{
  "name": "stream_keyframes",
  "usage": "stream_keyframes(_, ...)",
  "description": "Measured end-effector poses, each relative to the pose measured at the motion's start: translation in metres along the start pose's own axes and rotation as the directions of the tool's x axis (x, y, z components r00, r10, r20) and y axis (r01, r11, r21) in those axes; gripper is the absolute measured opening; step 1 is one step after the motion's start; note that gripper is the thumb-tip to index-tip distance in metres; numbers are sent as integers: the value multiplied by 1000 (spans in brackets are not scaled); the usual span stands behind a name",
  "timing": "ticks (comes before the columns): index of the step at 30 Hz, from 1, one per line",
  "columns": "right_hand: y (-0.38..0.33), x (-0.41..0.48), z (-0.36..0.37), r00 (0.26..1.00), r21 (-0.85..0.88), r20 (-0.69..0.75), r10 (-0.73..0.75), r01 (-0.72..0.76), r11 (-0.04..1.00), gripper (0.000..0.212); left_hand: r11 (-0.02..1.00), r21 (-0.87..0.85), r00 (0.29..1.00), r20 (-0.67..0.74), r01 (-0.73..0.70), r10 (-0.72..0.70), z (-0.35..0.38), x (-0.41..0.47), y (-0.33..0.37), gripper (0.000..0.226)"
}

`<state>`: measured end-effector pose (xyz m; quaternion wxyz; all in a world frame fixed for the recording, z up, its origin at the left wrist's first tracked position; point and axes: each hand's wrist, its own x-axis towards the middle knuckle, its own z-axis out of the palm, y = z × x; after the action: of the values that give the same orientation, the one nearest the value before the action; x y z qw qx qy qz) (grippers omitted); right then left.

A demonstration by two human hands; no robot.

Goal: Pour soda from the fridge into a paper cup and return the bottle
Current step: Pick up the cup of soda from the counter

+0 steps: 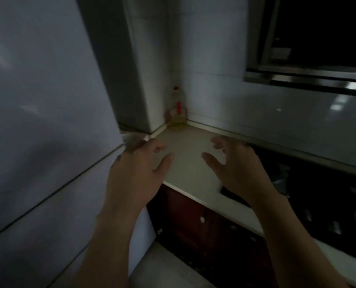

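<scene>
The pale grey fridge fills the left of the dim view, its doors closed, with a dark seam between upper and lower door. My left hand is raised beside the fridge's right edge, fingers spread and loosely bent, holding nothing. My right hand hovers over the beige countertop, fingers spread and slightly curled, also holding nothing. No soda bottle or paper cup is visible.
A clear bottle with a red cap stands in the tiled back corner of the counter. A black stove lies to the right, under a dark window. Dark red cabinet doors sit below the counter.
</scene>
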<state>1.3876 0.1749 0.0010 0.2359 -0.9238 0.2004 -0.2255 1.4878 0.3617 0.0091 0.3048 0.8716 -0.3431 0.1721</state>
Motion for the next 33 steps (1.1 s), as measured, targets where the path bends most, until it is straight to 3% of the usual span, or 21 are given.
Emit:
stream_keyframes(3,23,-55,-22,992,-49,-16,122,-122,991,49,990,-119,987,135,-77,93,26,-22,32,24)
stream_keyframes(8,62,-130,-93,937,-145,-200,287,-318,937,47,936,-264,944,169,-235,285,47,-38,109,24)
stream_keyframes(15,125,-235,-183,814,-197,-366,452,-542,817,45,831,-360,809,262,-424,527,73,-77,247,20)
stream_keyframes(22,208,-330,-271,703,-181,-394,591,-690,700,35,828,-306,690,458,-469,560,127,-127,360,19)
stream_keyframes(33,320,-445,-377,593,-176,-415,690,-796,579,37,737,-365,562,482,-569,673,195,-200,548,16)
